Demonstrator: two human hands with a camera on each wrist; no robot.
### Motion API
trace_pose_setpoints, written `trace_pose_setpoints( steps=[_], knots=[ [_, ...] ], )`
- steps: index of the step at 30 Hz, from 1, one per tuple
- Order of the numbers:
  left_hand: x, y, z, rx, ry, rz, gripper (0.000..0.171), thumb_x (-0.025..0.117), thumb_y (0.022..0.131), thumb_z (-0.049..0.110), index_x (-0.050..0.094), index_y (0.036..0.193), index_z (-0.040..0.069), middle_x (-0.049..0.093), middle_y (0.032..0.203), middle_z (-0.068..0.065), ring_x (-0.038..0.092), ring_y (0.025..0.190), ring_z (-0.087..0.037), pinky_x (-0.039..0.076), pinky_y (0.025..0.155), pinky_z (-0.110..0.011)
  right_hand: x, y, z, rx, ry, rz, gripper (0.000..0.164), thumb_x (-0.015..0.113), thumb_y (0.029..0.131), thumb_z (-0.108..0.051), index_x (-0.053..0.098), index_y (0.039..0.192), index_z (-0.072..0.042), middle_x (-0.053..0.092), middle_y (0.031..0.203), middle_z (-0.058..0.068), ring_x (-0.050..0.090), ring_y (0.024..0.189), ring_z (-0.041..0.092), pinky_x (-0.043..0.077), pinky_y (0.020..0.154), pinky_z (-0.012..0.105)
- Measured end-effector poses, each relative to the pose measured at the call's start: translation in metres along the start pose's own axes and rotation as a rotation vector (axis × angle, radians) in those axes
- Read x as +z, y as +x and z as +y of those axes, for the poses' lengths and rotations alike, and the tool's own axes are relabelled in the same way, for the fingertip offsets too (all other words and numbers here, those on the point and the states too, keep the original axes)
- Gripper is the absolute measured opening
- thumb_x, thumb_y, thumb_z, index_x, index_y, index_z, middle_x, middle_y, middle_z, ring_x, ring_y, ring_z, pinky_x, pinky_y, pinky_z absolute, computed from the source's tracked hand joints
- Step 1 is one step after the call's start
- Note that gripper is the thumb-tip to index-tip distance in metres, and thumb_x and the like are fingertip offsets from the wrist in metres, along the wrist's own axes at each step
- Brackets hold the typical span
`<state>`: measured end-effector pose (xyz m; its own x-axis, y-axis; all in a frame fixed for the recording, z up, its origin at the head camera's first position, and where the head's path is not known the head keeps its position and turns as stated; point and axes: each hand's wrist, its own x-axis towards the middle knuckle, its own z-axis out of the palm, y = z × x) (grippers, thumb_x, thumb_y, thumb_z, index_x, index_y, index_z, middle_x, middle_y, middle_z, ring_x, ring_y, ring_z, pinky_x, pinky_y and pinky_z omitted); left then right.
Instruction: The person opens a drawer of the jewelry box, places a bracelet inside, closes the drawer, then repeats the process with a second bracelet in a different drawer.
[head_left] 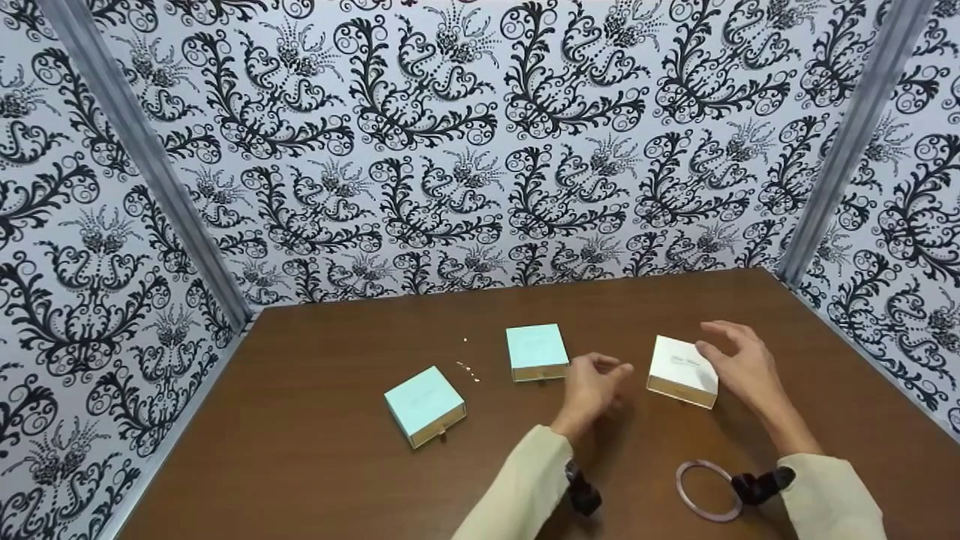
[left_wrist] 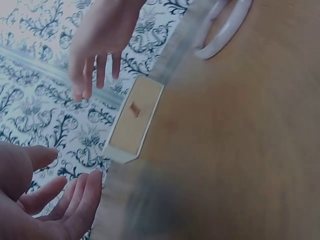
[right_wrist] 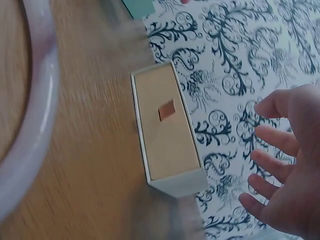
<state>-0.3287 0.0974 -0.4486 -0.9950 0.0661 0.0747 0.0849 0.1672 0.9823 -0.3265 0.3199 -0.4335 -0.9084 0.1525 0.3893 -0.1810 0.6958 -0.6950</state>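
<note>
A small white drawer box with gold lettering stands on the right side of the table. Its tan drawer front carries a short ribbon tab. My right hand is at the box's right edge, fingers spread and relaxed; the right wrist view shows a gap between them. My left hand hovers left of the white box, its fingers loosely bent around nothing. Just beyond it is a turquoise drawer box, its corner partly covered by that hand in the head view.
A second turquoise box sits turned at an angle farther left. Tiny pale bits lie scattered between the turquoise boxes. A pinkish bangle rests close to my right forearm. Patterned walls enclose the brown table.
</note>
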Motion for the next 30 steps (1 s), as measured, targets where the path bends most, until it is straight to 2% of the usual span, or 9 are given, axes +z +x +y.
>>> trace_pose_setpoints(
  steps=[2, 9, 13, 18, 21, 25, 28, 30],
  knots=[
    [0.007, -0.002, -0.001, -0.020, -0.007, -0.004, 0.020, 0.070, 0.080, 0.021, 0.068, 0.094, 0.006, 0.067, 0.080, -0.003, 0.065, 0.059, -0.034, 0.053, 0.048, -0.037, -0.002, -0.001, 0.004, 0.047, 0.033, -0.021, 0.046, 0.057, 0.089, -0.035, 0.055, 0.124, -0.006, 0.042, 0.135, 0.020, 0.036, 0.126, 0.042, 0.031, 0.098, 0.057],
    [0.028, -0.008, -0.007, -0.090, -0.007, -0.011, 0.010, 0.072, 0.079, 0.018, 0.069, 0.081, 0.009, 0.067, 0.069, -0.009, 0.065, 0.056, -0.026, 0.053, 0.045, -0.034, 0.000, -0.003, 0.017, 0.155, 0.047, -0.097, 0.058, 0.054, 0.089, -0.043, 0.046, 0.132, -0.005, 0.032, 0.141, 0.028, 0.027, 0.129, 0.048, 0.024, 0.101, 0.061],
    [0.034, -0.010, -0.009, -0.078, 0.035, -0.028, 0.009, 0.071, 0.079, 0.017, 0.070, 0.078, 0.008, 0.066, 0.065, -0.014, 0.065, 0.054, -0.028, 0.052, 0.045, -0.034, 0.002, -0.004, 0.022, 0.163, 0.036, -0.110, 0.061, 0.055, 0.089, -0.043, 0.044, 0.134, -0.003, 0.031, 0.140, 0.031, 0.029, 0.128, 0.048, 0.026, 0.102, 0.059],
    [0.039, -0.009, -0.008, -0.065, 0.085, -0.025, 0.012, 0.071, 0.079, 0.016, 0.071, 0.076, 0.004, 0.065, 0.062, -0.013, 0.065, 0.054, -0.028, 0.051, 0.043, -0.030, 0.004, -0.003, 0.025, 0.151, 0.031, -0.133, 0.063, 0.055, 0.089, -0.043, 0.043, 0.133, 0.000, 0.035, 0.136, 0.032, 0.038, 0.121, 0.047, 0.033, 0.099, 0.055],
    [0.044, -0.009, -0.006, -0.074, 0.100, -0.022, 0.013, 0.072, 0.078, 0.016, 0.071, 0.073, 0.003, 0.065, 0.060, -0.011, 0.065, 0.053, -0.029, 0.051, 0.042, -0.030, 0.004, -0.003, 0.028, 0.142, 0.025, -0.150, 0.063, 0.056, 0.088, -0.041, 0.044, 0.132, 0.002, 0.040, 0.133, 0.032, 0.042, 0.119, 0.045, 0.037, 0.096, 0.048],
    [0.053, -0.009, -0.004, -0.087, 0.103, -0.024, 0.014, 0.073, 0.076, 0.016, 0.072, 0.070, 0.003, 0.063, 0.058, -0.011, 0.065, 0.051, -0.030, 0.051, 0.041, -0.032, 0.004, -0.002, 0.031, 0.135, 0.014, -0.189, 0.058, 0.059, 0.088, -0.032, 0.044, 0.131, 0.004, 0.043, 0.131, 0.033, 0.045, 0.117, 0.043, 0.041, 0.088, 0.033],
    [0.060, -0.010, -0.004, -0.085, 0.110, -0.021, 0.017, 0.075, 0.075, 0.017, 0.072, 0.067, 0.002, 0.060, 0.051, -0.009, 0.059, 0.040, -0.024, 0.050, 0.039, -0.032, 0.004, -0.001, 0.032, 0.130, 0.018, -0.222, 0.055, 0.060, 0.088, -0.025, 0.043, 0.131, 0.007, 0.042, 0.130, 0.034, 0.046, 0.117, 0.044, 0.043, 0.088, 0.033],
    [0.064, -0.010, -0.004, -0.081, 0.167, 0.004, 0.021, 0.076, 0.074, 0.022, 0.071, 0.063, 0.005, 0.056, 0.045, -0.004, 0.052, 0.032, -0.016, 0.047, 0.036, -0.029, 0.004, -0.001, 0.032, 0.131, 0.019, -0.237, 0.055, 0.059, 0.089, -0.023, 0.043, 0.131, 0.008, 0.041, 0.130, 0.035, 0.044, 0.117, 0.045, 0.042, 0.091, 0.039]
  ],
)
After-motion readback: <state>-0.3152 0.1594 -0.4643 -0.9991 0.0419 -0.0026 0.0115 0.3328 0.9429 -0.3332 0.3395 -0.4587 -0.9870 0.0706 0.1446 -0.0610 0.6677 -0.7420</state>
